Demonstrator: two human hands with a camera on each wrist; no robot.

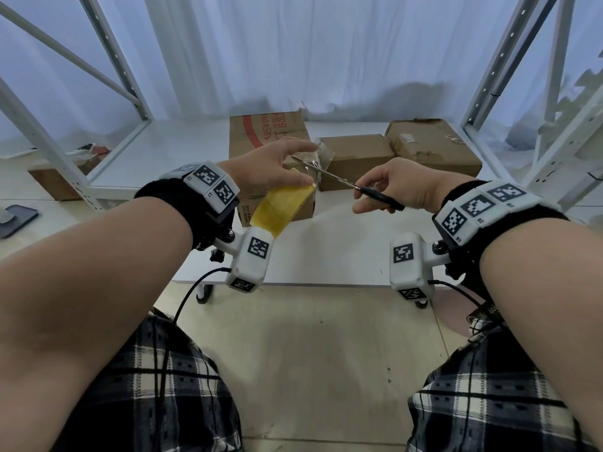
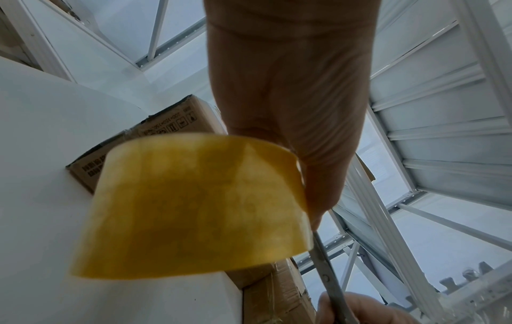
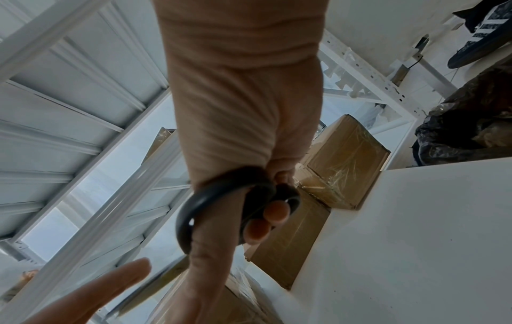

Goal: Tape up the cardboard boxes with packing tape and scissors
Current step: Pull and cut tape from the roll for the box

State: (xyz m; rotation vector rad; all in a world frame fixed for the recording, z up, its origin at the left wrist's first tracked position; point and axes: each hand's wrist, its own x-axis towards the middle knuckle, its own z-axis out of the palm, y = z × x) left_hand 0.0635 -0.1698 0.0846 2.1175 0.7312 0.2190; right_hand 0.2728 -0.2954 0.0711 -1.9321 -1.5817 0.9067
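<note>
Left hand is holding the yellow tape roll up above the white surface, thumb pressing the roll's outer face; the other fingers are stretching toward a clear strip of tape pulled off at the roll's 1 o'clock. How those fingers grip the strip, cannot tell. In the left wrist view the roll is filling the lower frame, thumb against its right edge.

Right hand is clamping the scissors, thumb and fingers curled through the black handle loops. Blades are pointing toward 10 o'clock and meeting the clear strip just beside the roll.

Three cardboard boxes are sitting at 12 o'clock on the surface: printed box behind the left hand, small box beside it, third box at the right. Plaid-clad knees are showing at 6 o'clock.
</note>
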